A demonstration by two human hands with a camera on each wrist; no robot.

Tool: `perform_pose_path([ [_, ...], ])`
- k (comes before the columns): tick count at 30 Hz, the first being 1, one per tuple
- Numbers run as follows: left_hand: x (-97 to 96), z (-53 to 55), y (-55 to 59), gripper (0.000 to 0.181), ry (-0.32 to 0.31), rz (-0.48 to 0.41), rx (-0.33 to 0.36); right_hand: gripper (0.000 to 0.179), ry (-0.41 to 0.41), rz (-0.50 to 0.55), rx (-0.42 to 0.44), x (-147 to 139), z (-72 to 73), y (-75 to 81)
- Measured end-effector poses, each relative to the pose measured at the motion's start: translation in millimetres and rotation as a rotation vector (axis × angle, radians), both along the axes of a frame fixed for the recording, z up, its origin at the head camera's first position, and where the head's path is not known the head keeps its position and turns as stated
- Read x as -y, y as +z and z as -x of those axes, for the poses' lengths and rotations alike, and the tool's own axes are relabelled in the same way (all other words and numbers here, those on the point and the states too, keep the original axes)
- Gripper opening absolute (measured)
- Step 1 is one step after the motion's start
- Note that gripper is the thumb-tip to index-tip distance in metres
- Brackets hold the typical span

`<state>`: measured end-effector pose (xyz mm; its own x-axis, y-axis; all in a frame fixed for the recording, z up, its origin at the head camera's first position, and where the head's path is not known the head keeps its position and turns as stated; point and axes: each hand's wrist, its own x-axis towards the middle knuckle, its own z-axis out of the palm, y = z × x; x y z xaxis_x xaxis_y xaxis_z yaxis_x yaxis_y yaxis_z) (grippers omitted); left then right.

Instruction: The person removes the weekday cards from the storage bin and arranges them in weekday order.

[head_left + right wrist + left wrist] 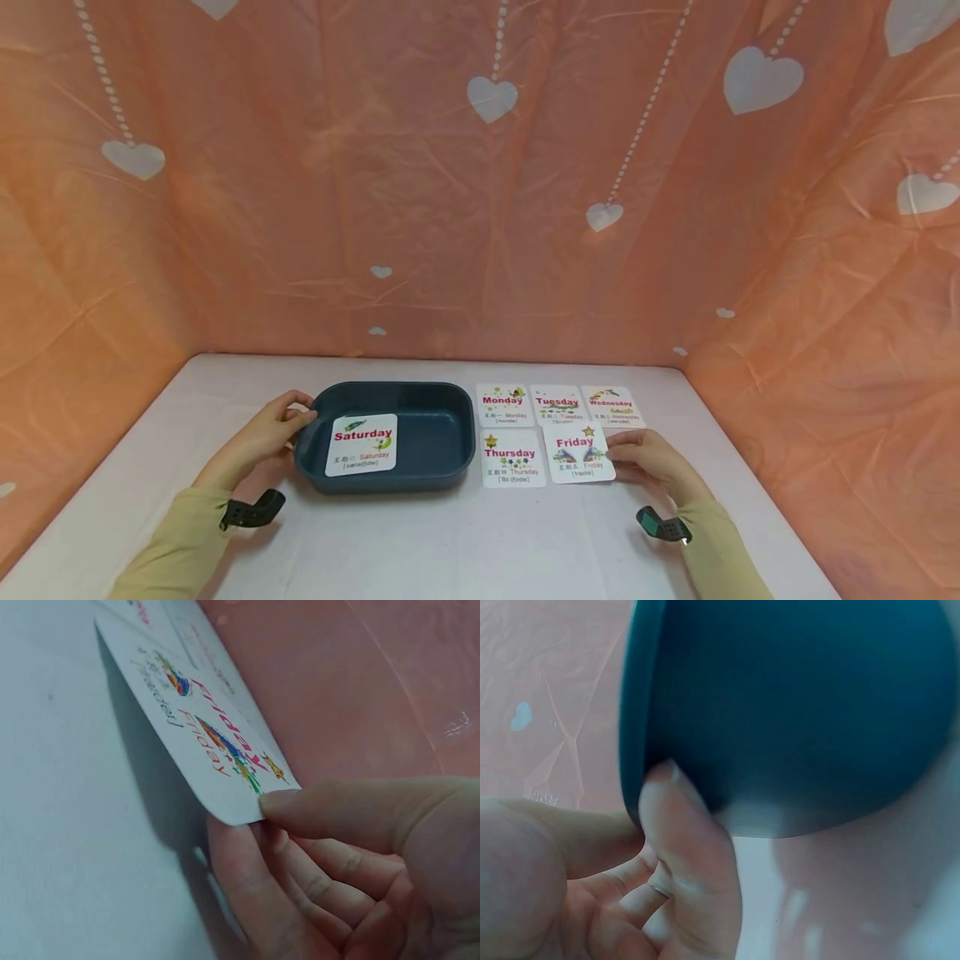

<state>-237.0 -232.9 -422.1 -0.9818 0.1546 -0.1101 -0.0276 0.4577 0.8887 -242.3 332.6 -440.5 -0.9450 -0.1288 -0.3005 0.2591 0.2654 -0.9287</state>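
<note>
My left hand (264, 435) pinches the left rim of a dark blue rectangular tray (442, 396) between thumb and finger. Inside that tray lies a white Saturday card (363, 446). On the right, my right hand (651, 460) holds the Friday card (581, 454) by its right edge, thumb on top and a finger beneath. The right wrist view shows this Friday card (217, 742) tilted, with a shadow under it. To its left is the Thursday card (513, 458). Behind them stand in a row the Monday card (505, 406), Tuesday card (557, 402) and Wednesday card (613, 406).
A white table (450, 542) carries everything. Orange cloth (420, 208) with white hearts rises at the back and both sides. Each wrist wears a black band, the left band (253, 510) and the right band (663, 527).
</note>
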Motion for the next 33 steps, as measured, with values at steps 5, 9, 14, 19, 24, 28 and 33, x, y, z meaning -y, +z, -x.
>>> perform_pose_path([
  [5,-0.7,-1.0,1.0,0.03,0.005,0.005,0.004,0.029,-0.056,-0.085,0.022,5,-0.3,-0.7],
  [9,-0.2,-1.6,1.9,0.031,0.005,0.003,0.001,0.028,-0.085,-0.128,0.031,7,-1.1,-0.3],
  [14,0.3,-1.5,2.0,0.03,0.003,-0.009,0.004,0.024,-0.094,-0.195,0.028,11,-1.8,2.5],
  [19,-0.3,-1.6,1.6,0.03,0.006,-0.002,0.011,0.02,-0.057,-0.237,0.014,14,-1.0,6.5],
  [24,0.0,-1.6,1.7,0.03,0.011,0.004,0.008,0.018,-0.043,-0.299,0.035,15,0.7,9.9],
  [28,-0.1,-1.9,2.7,0.029,0.006,0.001,0.001,0.016,-0.033,-0.342,0.051,16,2.0,12.8],
  [33,-0.6,-1.4,2.5,0.03,0.002,0.003,-0.005,0.013,0.006,-0.381,0.06,15,3.5,15.2],
])
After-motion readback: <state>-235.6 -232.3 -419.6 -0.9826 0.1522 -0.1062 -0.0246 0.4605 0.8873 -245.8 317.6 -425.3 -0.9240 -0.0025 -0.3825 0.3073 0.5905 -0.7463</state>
